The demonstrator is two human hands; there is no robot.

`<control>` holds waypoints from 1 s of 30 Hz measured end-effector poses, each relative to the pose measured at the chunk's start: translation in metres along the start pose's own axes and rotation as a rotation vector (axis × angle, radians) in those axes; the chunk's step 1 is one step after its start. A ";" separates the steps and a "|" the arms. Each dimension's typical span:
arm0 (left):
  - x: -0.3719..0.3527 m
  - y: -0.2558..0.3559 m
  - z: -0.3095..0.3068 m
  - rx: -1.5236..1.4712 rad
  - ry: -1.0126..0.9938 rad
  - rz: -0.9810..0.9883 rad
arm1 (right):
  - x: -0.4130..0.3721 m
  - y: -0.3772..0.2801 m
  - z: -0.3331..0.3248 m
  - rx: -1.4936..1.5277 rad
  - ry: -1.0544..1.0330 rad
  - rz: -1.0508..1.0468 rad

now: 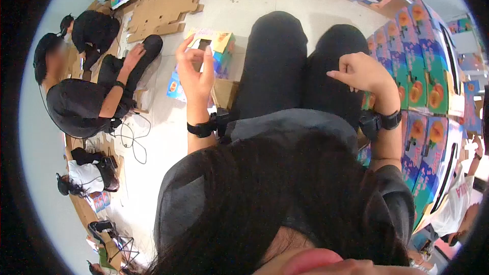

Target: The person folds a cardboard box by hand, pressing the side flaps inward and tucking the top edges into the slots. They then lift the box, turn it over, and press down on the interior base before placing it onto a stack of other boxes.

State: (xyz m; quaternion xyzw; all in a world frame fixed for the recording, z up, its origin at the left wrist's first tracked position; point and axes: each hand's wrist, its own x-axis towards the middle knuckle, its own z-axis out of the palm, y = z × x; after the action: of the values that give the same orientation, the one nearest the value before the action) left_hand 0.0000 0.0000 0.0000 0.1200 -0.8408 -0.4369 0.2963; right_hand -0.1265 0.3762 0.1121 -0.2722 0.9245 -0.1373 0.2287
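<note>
My left hand [196, 71] is raised with its fingers spread and nothing in them. It overlaps a colourful printed carton [222, 57] with a yellow top and a dark opening, standing on the floor beyond. A blue printed piece [174, 86] shows beside my wrist, and a plain brown cardboard box [225, 93] sits against my left leg. Over my right thigh [336, 56], my right hand [364, 73] hangs with fingers curled in and nothing visible in them. Both wrists wear black bands with small devices.
Printed cartons [428, 66] are stacked high on my right. Flattened brown cardboard [165, 5] lies on the pale floor [239, 5] ahead. To my left a person in black [81, 104] sits close by, with a loose cable [133, 140] near them. Other people sit farther off.
</note>
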 end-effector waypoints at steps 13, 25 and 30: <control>-0.007 -0.281 -0.012 0.673 -0.713 -0.631 | 0.038 0.036 -0.002 0.868 -0.001 0.122; -0.005 -0.319 0.058 0.992 -0.803 -0.772 | 0.061 0.002 -0.024 0.796 -0.160 0.181; -0.001 -0.315 0.065 1.077 -0.672 -0.750 | 0.069 0.011 -0.018 0.771 -0.058 -0.092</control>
State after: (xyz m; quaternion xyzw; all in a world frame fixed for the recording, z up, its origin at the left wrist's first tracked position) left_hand -0.0564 -0.1422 -0.2828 0.3880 -0.8868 -0.0486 -0.2463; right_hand -0.1925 0.3487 0.0993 -0.2112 0.7851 -0.4772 0.3337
